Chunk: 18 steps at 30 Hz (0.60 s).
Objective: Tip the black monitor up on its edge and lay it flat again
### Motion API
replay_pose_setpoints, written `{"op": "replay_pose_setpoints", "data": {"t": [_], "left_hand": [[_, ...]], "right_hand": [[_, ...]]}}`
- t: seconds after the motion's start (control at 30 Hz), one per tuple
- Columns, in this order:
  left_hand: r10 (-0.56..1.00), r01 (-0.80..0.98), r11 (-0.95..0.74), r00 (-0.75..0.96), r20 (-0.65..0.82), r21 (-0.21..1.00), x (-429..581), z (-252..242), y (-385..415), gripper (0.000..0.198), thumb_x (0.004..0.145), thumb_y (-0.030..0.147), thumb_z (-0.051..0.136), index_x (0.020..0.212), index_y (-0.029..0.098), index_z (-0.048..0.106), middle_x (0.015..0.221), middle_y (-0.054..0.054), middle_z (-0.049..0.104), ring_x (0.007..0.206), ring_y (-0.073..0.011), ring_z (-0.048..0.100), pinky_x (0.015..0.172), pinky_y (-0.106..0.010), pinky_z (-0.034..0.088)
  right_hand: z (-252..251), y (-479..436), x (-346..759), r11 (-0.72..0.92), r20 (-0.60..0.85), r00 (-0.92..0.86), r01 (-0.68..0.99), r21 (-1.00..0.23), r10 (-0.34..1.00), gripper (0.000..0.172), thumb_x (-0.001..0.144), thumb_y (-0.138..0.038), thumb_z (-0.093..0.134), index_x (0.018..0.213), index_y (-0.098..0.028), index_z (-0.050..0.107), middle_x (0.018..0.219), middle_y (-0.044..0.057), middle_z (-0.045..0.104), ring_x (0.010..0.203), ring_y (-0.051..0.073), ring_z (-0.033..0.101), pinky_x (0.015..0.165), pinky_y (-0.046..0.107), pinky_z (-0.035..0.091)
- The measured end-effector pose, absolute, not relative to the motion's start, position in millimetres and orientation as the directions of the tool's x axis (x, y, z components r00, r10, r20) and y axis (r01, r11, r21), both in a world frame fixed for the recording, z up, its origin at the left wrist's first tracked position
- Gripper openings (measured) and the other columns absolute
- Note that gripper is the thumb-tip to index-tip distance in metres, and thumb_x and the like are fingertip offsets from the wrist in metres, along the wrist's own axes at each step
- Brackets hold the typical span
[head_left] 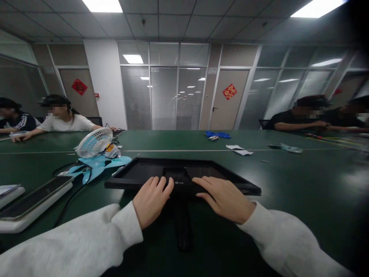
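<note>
A black flat monitor (pixel 161 169) lies face down on the green table (pixel 302 181), its stand neck (pixel 182 227) pointing toward me. My left hand (pixel 151 200) rests flat on the monitor's near edge, fingers stretched out and together. My right hand (pixel 225 198) lies flat on the same edge just to the right, fingers spread. Neither hand grips anything. Both arms wear light grey sleeves.
A small blue and white fan (pixel 95 144) with a black cable stands to the left. A white keyboard (pixel 31 202) lies at the near left. Blue gloves (pixel 217 134) and paper scraps (pixel 239 150) lie farther back. Other people sit at the far left and far right.
</note>
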<state>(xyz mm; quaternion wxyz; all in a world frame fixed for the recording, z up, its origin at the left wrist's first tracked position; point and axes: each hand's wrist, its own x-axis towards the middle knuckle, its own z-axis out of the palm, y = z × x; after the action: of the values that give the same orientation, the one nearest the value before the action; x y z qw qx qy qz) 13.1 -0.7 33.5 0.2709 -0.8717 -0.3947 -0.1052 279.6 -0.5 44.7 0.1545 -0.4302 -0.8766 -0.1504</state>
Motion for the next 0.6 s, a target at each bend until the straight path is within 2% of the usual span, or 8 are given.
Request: {"op": "replay_pose_setpoints", "data": {"t": [0.17,0.33,0.5,0.6], "left_hand": [[0.676,0.751,-0.519,0.653,0.342,-0.409,18,41,-9,0.047,0.091,0.015,0.057,0.137,0.012,0.045,0.111,-0.012,0.059,0.093,-0.0277,0.059,0.083,-0.042,0.052],[0.662,0.735,-0.536,0.672,0.333,-0.416,18,39,-7,0.048,0.092,0.017,0.059,0.138,0.011,0.045,0.116,-0.013,0.059,0.096,-0.0288,0.060,0.084,-0.044,0.053],[0.626,0.707,-0.614,0.707,0.329,-0.352,19,46,-10,0.048,0.094,0.023,0.061,0.138,0.012,0.047,0.121,-0.012,0.061,0.099,-0.0295,0.061,0.086,-0.045,0.054],[0.643,0.714,-0.658,0.698,0.317,-0.239,17,60,-11,0.043,0.097,0.033,0.057,0.136,0.015,0.050,0.123,-0.010,0.064,0.100,-0.0276,0.064,0.086,-0.044,0.056]], "right_hand": [[42,3,282,0.592,0.418,-0.587,0.795,0.134,0.693,0.038,0.095,-0.031,0.049,0.131,-0.021,0.054,0.116,0.011,0.066,0.096,0.024,0.066,0.082,0.041,0.055],[49,-3,281,0.587,0.344,-0.571,0.807,0.068,0.745,0.038,0.096,-0.032,0.049,0.132,-0.021,0.053,0.114,0.010,0.066,0.097,0.025,0.066,0.084,0.044,0.054],[68,-14,287,0.558,0.215,-0.539,0.829,-0.035,0.815,0.037,0.095,-0.035,0.051,0.130,-0.025,0.054,0.113,0.006,0.066,0.097,0.024,0.066,0.087,0.046,0.054],[74,-19,288,0.552,0.204,-0.528,0.829,-0.089,0.825,0.044,0.096,-0.045,0.048,0.136,-0.027,0.053,0.129,0.008,0.062,0.114,0.026,0.061,0.099,0.048,0.050]]}}
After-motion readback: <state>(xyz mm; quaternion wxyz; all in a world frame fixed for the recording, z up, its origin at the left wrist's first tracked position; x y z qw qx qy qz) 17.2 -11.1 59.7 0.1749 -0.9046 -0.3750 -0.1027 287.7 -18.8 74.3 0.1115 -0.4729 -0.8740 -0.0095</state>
